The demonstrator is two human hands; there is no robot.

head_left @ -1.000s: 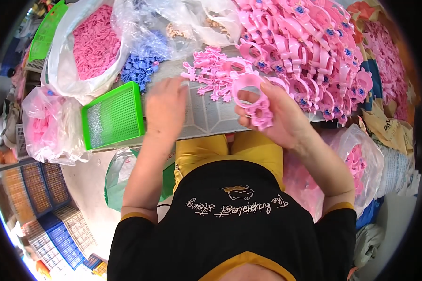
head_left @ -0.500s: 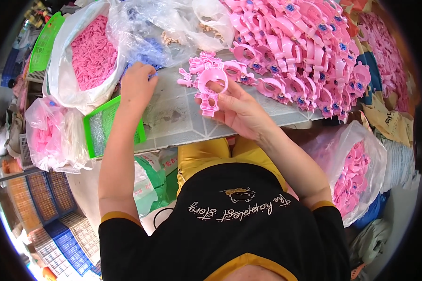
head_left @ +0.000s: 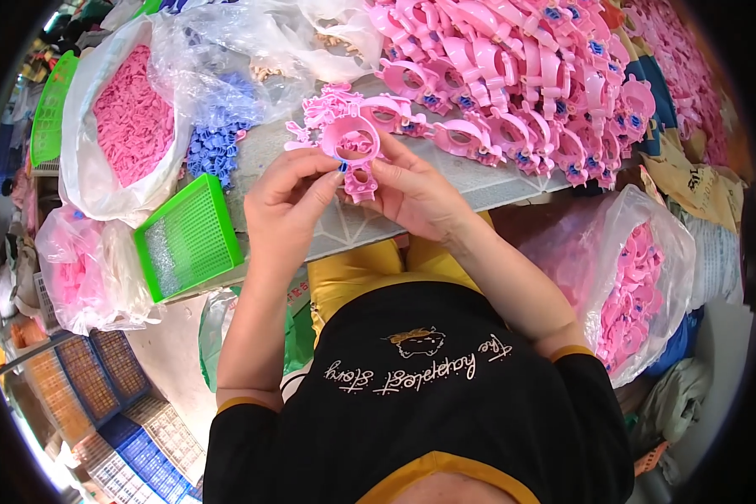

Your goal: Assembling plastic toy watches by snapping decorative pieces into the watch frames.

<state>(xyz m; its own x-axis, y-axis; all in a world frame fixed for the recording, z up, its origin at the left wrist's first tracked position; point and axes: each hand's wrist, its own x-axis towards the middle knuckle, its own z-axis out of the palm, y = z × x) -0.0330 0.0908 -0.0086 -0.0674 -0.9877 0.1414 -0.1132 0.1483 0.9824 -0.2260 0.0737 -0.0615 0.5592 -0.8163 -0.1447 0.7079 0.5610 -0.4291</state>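
The biggest thing I see is the heap of finished pink plastic ring-shaped toy parts with blue studs [head_left: 529,76], covering the far right of the pale grey work surface [head_left: 412,223]. Next down in size: the clear plastic bag of small pink pieces [head_left: 130,113] at far left, and a second clear bag of pink parts [head_left: 634,277] hanging below the surface edge on the right. Then the green plastic mesh basket [head_left: 189,238], tilted at the near-left edge, and a little pile of blue plastic clips [head_left: 214,147] just beyond it.

Half a second ago the left hand was reaching out toward the bags; now the left hand [head_left: 290,197] is back at the middle, meeting the right hand [head_left: 416,193]. I judge it has fetched a small piece to fit.

Both grips are closed to a pinch on the pink plastic ring with a small figure below it [head_left: 353,151], held just above the surface in front of the chest. A dark blue speck shows at the left fingertips [head_left: 338,172]; I cannot tell what it is.
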